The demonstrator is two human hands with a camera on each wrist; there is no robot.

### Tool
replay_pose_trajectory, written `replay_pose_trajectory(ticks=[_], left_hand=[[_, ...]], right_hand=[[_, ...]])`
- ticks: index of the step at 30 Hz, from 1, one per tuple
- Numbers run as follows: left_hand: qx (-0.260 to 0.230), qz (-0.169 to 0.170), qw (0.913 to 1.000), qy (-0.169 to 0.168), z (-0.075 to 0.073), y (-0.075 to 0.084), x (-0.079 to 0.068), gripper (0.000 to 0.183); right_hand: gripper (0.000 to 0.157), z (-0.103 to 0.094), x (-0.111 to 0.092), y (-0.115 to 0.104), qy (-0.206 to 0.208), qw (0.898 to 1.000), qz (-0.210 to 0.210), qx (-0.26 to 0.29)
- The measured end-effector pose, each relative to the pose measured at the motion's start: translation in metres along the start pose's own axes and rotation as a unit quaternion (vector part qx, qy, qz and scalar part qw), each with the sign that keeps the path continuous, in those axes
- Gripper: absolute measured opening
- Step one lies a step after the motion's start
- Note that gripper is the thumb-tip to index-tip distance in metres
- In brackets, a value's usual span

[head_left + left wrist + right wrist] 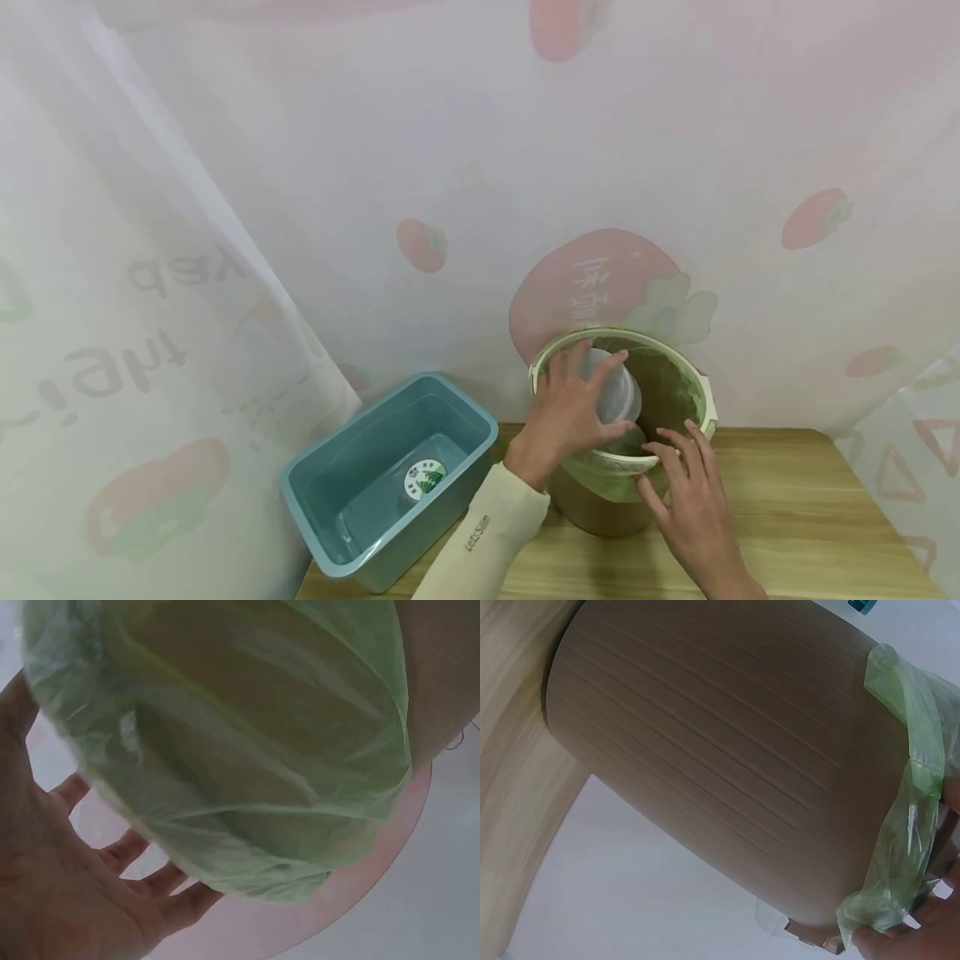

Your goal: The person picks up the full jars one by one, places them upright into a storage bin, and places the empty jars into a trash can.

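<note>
A brown trash bin [600,508] with a cream rim ring [708,396] stands on the wooden table, lined with a green plastic bag [603,479]. Inside its mouth sits a clear plastic container [619,396], with another clear piece partly visible below it. My left hand [564,412] reaches over the rim's left side, fingers spread above the container; the left wrist view shows them beside the bag [247,772]. At the front right of the rim is my right hand [693,500], fingers loosely bent over the edge and thumb outside. Nothing is visibly gripped by either hand.
Left of the bin stands a blue-green rectangular tub [382,500] with a round white label [425,479] inside. The wooden table [802,517] extends to the right. A pale curtain [465,167] with strawberry prints hangs behind and at both sides.
</note>
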State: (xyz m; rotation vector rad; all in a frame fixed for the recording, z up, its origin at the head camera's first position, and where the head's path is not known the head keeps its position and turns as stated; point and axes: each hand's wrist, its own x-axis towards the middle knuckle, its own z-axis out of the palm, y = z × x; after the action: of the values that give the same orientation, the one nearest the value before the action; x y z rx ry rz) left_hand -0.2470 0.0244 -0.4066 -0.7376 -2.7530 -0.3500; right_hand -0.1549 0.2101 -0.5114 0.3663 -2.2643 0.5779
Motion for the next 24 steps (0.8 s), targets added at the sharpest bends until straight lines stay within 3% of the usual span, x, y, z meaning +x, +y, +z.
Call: replay_pose_trajectory(ticks=[6, 12, 16, 24], left_hand=[[0.035, -0.031, 0.9957, -0.08, 0.003, 0.006, 0.006, 0.095], [0.047, -0.039, 0.988, -0.142, 0.006, 0.007, 0.012, 0.08], [0.035, -0.038, 0.987, -0.152, 0.009, 0.005, 0.012, 0.069], [0.023, -0.025, 0.9904, -0.134, 0.008, 0.003, 0.009, 0.057]], right_hand=[[0.042, 0.0, 0.0, 0.0, -0.004, 1.0, 0.004, -0.003], [0.042, 0.0, 0.0, 0.0, -0.002, 1.0, 0.002, -0.006], [0.042, 0.0, 0.0, -0.001, -0.002, 1.0, 0.001, -0.004], [0.035, 0.0, 0.0, 0.0, 0.002, 1.0, -0.002, -0.003]])
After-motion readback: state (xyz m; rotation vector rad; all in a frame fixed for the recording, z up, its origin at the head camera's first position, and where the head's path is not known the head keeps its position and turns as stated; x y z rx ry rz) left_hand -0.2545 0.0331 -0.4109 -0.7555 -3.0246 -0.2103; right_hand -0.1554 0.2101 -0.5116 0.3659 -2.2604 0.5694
